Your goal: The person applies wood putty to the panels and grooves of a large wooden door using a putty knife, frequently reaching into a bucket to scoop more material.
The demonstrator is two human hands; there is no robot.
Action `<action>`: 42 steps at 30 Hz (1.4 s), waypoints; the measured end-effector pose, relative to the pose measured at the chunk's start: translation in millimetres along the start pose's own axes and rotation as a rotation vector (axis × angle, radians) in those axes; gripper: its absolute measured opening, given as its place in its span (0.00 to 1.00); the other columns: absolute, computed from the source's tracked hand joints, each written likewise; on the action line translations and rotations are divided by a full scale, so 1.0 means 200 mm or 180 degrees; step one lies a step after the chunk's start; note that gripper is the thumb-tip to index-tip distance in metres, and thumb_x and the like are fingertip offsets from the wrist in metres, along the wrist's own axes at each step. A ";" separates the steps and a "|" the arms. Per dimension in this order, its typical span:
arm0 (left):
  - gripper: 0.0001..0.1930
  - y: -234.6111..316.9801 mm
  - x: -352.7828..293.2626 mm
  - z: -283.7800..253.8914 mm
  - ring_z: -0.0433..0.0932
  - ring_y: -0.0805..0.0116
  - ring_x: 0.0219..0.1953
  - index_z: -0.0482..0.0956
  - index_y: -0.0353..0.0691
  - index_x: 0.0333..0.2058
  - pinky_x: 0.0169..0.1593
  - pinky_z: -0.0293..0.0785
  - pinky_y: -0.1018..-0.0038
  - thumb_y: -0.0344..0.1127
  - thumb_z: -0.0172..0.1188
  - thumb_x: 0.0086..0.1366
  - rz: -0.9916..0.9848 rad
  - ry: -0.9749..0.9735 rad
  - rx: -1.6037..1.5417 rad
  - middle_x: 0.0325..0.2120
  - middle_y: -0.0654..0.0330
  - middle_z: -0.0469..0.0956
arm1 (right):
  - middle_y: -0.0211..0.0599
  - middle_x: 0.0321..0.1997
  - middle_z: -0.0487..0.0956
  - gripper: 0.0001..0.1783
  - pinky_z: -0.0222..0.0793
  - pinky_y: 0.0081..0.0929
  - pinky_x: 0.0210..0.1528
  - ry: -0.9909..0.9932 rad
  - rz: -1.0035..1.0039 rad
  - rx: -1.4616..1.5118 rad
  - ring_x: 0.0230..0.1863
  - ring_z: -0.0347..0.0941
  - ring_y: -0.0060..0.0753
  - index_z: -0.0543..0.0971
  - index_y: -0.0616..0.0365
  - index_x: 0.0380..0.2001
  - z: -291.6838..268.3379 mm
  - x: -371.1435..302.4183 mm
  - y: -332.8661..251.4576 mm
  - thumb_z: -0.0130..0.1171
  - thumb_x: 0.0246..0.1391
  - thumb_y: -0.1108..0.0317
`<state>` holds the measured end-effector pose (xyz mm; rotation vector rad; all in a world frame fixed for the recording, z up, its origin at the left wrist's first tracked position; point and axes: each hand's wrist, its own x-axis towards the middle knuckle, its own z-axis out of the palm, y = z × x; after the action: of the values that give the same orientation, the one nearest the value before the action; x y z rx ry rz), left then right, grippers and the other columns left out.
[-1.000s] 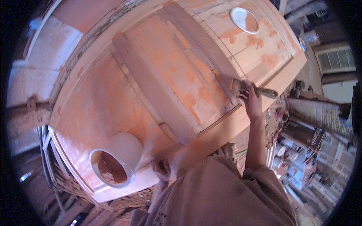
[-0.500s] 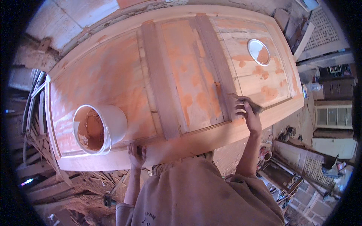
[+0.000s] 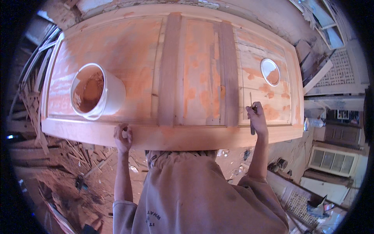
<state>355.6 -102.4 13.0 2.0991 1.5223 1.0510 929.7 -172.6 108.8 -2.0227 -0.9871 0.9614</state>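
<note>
A wooden panelled door (image 3: 148, 137) lies flat before me, its panels smeared with orange filler. My right hand (image 3: 257, 117) grips a slim putty knife (image 3: 253, 128) above the door's near right part. The knife's thin blade points away from me and its handle hangs below my fist. At the near left edge is my left hand (image 3: 123, 137), its fingers loosely bent, with a gap beside the thumb and nothing visible in it. Just beyond it a white bucket (image 3: 113, 95) of orange filler stands on the left panel. A round white lid (image 3: 270, 72) smeared with filler rests on the right panel.
Wood strips (image 3: 33, 105) lean in a heap at the left. Debris covers the floor (image 3: 93, 183) below the door. A glazed cabinet door (image 3: 333, 160) and a lattice panel (image 3: 333, 72) stand at the right. A clear plastic bottle (image 3: 316, 123) lies beyond the right end.
My right hand has turned the putty knife from crosswise to pointing away. My left hand has shifted slightly along the near edge. The view has turned; bucket and lid keep their places on the door.
</note>
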 end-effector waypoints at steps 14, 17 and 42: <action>0.11 0.89 -0.68 0.57 0.70 0.69 0.36 0.73 0.31 0.42 0.42 0.68 0.72 0.36 0.55 0.72 -0.2434 0.3064 0.0169 0.34 0.57 0.73 | 0.52 0.55 0.74 0.27 0.75 0.51 0.49 -0.1074 -0.2403 -0.2553 0.49 0.77 0.58 0.67 0.47 0.64 0.10 0.58 0.04 0.52 0.66 0.51; 0.16 1.03 -0.68 0.77 0.71 0.62 0.46 0.70 0.29 0.49 0.53 0.67 0.66 0.39 0.54 0.74 -0.3225 0.3506 -0.0251 0.43 0.51 0.72 | 0.45 0.55 0.72 0.27 0.77 0.50 0.47 -0.1142 -0.2437 -0.2615 0.46 0.78 0.56 0.68 0.45 0.64 0.16 0.60 0.04 0.53 0.65 0.51; 0.31 1.26 -0.38 1.23 0.67 0.50 0.54 0.62 0.25 0.57 0.60 0.63 0.57 0.54 0.35 0.77 -0.3474 0.3789 -0.0909 0.53 0.38 0.65 | 0.38 0.51 0.71 0.24 0.78 0.47 0.40 -0.1405 -0.2884 -0.3026 0.40 0.79 0.49 0.72 0.48 0.61 0.19 0.67 -0.01 0.51 0.67 0.52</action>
<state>691.5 -230.1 -15.5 0.0744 2.2650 1.8550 956.5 -49.9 49.7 -1.6153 -2.6655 0.4219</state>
